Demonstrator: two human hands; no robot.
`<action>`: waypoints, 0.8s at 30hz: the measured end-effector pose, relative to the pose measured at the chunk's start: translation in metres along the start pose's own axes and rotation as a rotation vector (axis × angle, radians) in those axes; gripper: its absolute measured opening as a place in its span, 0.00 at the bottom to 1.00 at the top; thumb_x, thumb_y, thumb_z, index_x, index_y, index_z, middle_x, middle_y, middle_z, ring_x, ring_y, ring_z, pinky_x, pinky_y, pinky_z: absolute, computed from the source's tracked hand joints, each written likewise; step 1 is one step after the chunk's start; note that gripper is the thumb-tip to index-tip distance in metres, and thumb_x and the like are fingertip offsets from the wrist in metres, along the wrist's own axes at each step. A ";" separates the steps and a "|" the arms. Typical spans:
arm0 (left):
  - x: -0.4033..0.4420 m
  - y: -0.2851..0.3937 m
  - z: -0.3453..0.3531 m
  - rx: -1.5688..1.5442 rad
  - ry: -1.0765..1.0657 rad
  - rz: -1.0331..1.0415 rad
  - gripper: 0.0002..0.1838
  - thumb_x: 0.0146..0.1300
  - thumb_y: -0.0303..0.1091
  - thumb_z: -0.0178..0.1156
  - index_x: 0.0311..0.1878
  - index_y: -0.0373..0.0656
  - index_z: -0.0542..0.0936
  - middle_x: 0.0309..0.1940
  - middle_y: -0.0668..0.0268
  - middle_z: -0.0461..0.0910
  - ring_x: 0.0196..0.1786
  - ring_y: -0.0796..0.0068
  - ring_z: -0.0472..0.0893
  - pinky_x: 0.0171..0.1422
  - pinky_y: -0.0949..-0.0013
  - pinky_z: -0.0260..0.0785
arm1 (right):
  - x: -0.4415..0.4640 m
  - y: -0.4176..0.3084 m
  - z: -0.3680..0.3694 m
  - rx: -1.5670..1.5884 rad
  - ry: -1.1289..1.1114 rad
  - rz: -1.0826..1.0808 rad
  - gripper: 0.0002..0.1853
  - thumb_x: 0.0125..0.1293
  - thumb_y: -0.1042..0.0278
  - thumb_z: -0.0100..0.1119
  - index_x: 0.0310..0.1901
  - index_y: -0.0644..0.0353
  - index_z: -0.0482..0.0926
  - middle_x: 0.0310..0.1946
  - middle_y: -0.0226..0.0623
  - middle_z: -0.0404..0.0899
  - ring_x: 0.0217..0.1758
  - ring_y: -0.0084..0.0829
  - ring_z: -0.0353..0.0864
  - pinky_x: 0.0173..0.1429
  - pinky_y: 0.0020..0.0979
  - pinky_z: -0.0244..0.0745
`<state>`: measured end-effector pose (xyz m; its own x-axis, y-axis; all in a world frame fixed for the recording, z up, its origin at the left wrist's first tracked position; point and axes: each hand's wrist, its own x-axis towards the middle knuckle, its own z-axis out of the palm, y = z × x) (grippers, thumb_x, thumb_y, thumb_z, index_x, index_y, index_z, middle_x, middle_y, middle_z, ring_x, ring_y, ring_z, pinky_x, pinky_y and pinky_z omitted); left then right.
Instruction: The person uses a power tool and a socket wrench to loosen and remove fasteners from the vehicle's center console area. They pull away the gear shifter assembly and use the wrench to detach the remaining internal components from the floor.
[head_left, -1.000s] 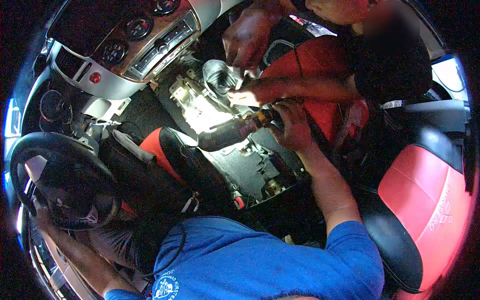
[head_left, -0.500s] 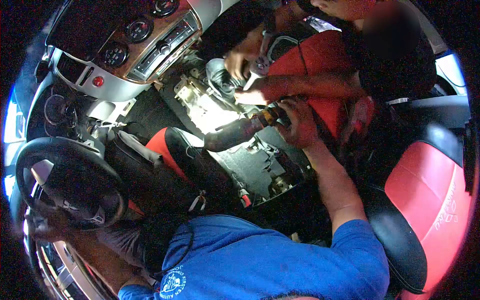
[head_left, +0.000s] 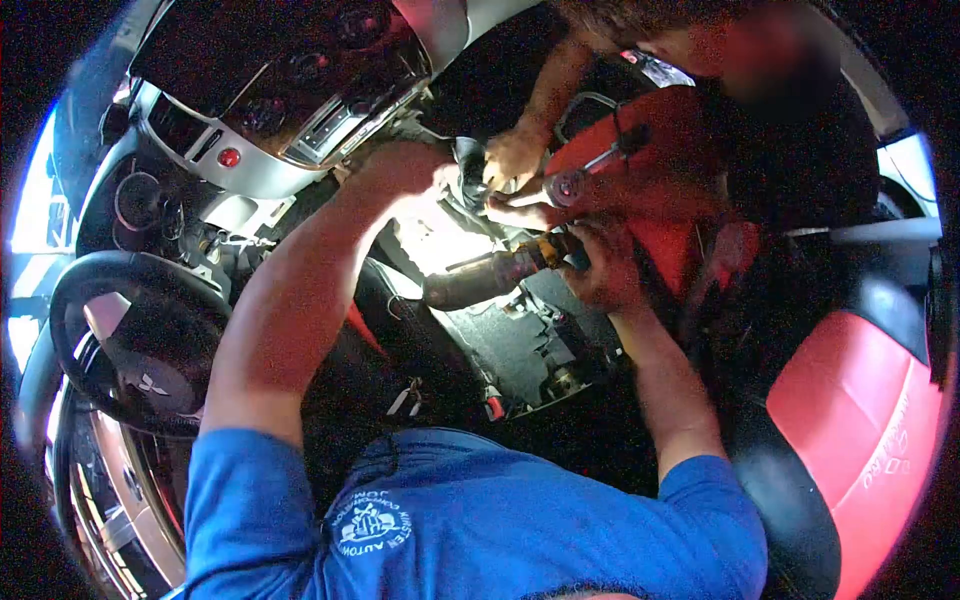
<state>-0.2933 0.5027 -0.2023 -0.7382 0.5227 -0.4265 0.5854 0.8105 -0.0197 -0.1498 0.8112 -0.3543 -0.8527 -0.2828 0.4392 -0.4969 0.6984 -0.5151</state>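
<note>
**Opened centre console (head_left: 430, 232): work judged part complete**

The dark rounded part (head_left: 468, 178) was located at the forward end of the console, where bare internals were exposed. Removal of the covering trim was judged complete; the rounded part had not been lifted clear, and refitting was judged to be outstanding. Fastener condition could not be determined.

The part was flanked by the left hand (head_left: 428, 172) on the dashboard side. Its fingertips were obscured by glare; whether they were apart, together or in contact could not be told. On the opposite side, the part was approached closely by a co-worker's upper hand (head_left: 513, 158), with the co-worker's lower hand (head_left: 525, 214) placed just beside. A round-headed tool (head_left: 566, 188) was positioned near both.

Farther rearward, a dark cylindrical tool (head_left: 480, 280) was gripped at its yellow-marked end by the right hand (head_left: 606, 265), fingers closed around it.
</note>
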 end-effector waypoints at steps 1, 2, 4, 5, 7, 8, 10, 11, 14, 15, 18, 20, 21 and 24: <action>0.024 -0.012 0.011 -0.030 -0.100 -0.001 0.16 0.64 0.35 0.58 0.55 0.53 0.83 0.46 0.53 0.86 0.50 0.52 0.86 0.53 0.48 0.81 | 0.000 0.000 -0.001 -0.010 -0.004 0.003 0.35 0.47 0.62 0.74 0.60 0.57 0.76 0.59 0.47 0.76 0.66 0.53 0.72 0.73 0.54 0.64; 0.042 -0.018 0.025 -0.044 -0.187 -0.001 0.16 0.64 0.35 0.58 0.55 0.52 0.83 0.46 0.53 0.86 0.50 0.52 0.86 0.53 0.48 0.81 | 0.001 -0.002 -0.002 -0.019 -0.007 0.008 0.35 0.47 0.62 0.74 0.60 0.57 0.76 0.59 0.47 0.76 0.66 0.53 0.73 0.73 0.54 0.64; 0.062 -0.021 0.044 -0.053 -0.221 -0.006 0.16 0.64 0.35 0.58 0.54 0.52 0.83 0.46 0.52 0.86 0.50 0.52 0.86 0.53 0.48 0.81 | 0.002 -0.003 -0.002 -0.032 -0.003 0.008 0.34 0.47 0.63 0.74 0.60 0.57 0.76 0.59 0.47 0.76 0.65 0.53 0.73 0.73 0.54 0.64; 0.071 -0.022 0.054 -0.049 -0.217 -0.011 0.16 0.64 0.35 0.58 0.54 0.51 0.83 0.46 0.52 0.86 0.50 0.52 0.86 0.53 0.48 0.81 | 0.002 -0.003 -0.002 -0.036 0.002 -0.001 0.34 0.47 0.63 0.74 0.60 0.57 0.76 0.59 0.47 0.76 0.65 0.53 0.73 0.73 0.54 0.64; 0.084 -0.021 0.070 -0.044 -0.198 -0.024 0.16 0.64 0.35 0.58 0.53 0.51 0.84 0.46 0.52 0.86 0.50 0.52 0.86 0.53 0.49 0.81 | 0.003 -0.002 0.000 -0.027 0.029 -0.022 0.35 0.46 0.64 0.74 0.60 0.57 0.76 0.59 0.46 0.76 0.65 0.53 0.73 0.72 0.54 0.65; 0.087 -0.021 0.075 -0.043 -0.190 -0.031 0.15 0.64 0.35 0.58 0.53 0.51 0.84 0.46 0.52 0.86 0.50 0.52 0.86 0.54 0.49 0.81 | 0.003 -0.001 0.003 -0.014 0.053 -0.033 0.35 0.46 0.64 0.74 0.60 0.57 0.76 0.59 0.47 0.76 0.64 0.53 0.73 0.72 0.54 0.65; 0.092 -0.021 0.084 -0.041 -0.168 -0.047 0.15 0.64 0.35 0.57 0.53 0.50 0.84 0.46 0.52 0.86 0.50 0.52 0.86 0.54 0.49 0.81 | 0.000 0.001 0.007 0.000 0.073 -0.036 0.35 0.46 0.62 0.73 0.60 0.57 0.77 0.59 0.46 0.77 0.64 0.53 0.74 0.72 0.54 0.65; 0.094 -0.021 0.087 -0.039 -0.160 -0.055 0.15 0.63 0.35 0.57 0.53 0.50 0.84 0.46 0.52 0.86 0.50 0.52 0.86 0.54 0.49 0.81 | 0.000 0.002 0.008 -0.001 0.071 -0.029 0.34 0.46 0.59 0.72 0.60 0.56 0.78 0.59 0.46 0.78 0.65 0.52 0.74 0.72 0.54 0.66; 0.096 -0.024 0.091 -0.029 -0.129 -0.078 0.15 0.63 0.35 0.57 0.52 0.49 0.84 0.46 0.52 0.86 0.51 0.52 0.86 0.54 0.50 0.81 | -0.002 0.001 0.009 -0.028 0.053 -0.002 0.34 0.47 0.58 0.71 0.59 0.55 0.80 0.59 0.47 0.79 0.65 0.51 0.75 0.72 0.54 0.67; 0.095 -0.027 0.090 -0.024 -0.121 -0.087 0.15 0.63 0.35 0.57 0.52 0.48 0.84 0.46 0.52 0.86 0.51 0.52 0.86 0.54 0.50 0.81 | -0.003 0.001 0.008 -0.039 0.043 0.004 0.33 0.47 0.58 0.71 0.59 0.55 0.80 0.59 0.47 0.78 0.65 0.51 0.75 0.72 0.54 0.67; 0.086 -0.042 0.079 -0.013 -0.062 -0.109 0.15 0.63 0.35 0.57 0.51 0.48 0.84 0.46 0.52 0.86 0.51 0.52 0.86 0.54 0.50 0.81 | -0.004 0.007 0.011 -0.014 0.024 -0.032 0.37 0.44 0.63 0.75 0.60 0.58 0.76 0.59 0.50 0.76 0.65 0.54 0.73 0.72 0.55 0.65; 0.075 -0.052 0.069 -0.032 -0.010 -0.146 0.15 0.63 0.35 0.57 0.51 0.47 0.84 0.46 0.52 0.86 0.51 0.52 0.86 0.55 0.50 0.81 | 0.005 -0.002 0.002 -0.037 0.039 -0.054 0.35 0.45 0.61 0.74 0.59 0.58 0.77 0.58 0.51 0.76 0.65 0.54 0.73 0.72 0.55 0.65; 0.065 -0.049 0.058 -0.156 -0.004 -0.243 0.14 0.62 0.36 0.57 0.47 0.42 0.85 0.47 0.52 0.86 0.51 0.50 0.86 0.57 0.52 0.80 | 0.010 -0.008 -0.002 -0.048 0.049 -0.065 0.35 0.45 0.61 0.74 0.59 0.58 0.77 0.58 0.51 0.76 0.65 0.54 0.73 0.72 0.55 0.65; 0.052 -0.053 0.062 -0.265 0.204 -0.285 0.15 0.62 0.37 0.57 0.47 0.42 0.85 0.47 0.51 0.85 0.51 0.49 0.85 0.59 0.51 0.78 | 0.012 -0.005 -0.003 0.000 0.011 -0.058 0.35 0.45 0.59 0.74 0.58 0.59 0.78 0.58 0.51 0.76 0.65 0.54 0.73 0.71 0.54 0.66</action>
<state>-0.3416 0.4708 -0.2796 -0.9243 0.2882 -0.2502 0.2619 0.9558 0.1333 -0.1574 0.8063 -0.3445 -0.8204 -0.3157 0.4767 -0.5458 0.6808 -0.4885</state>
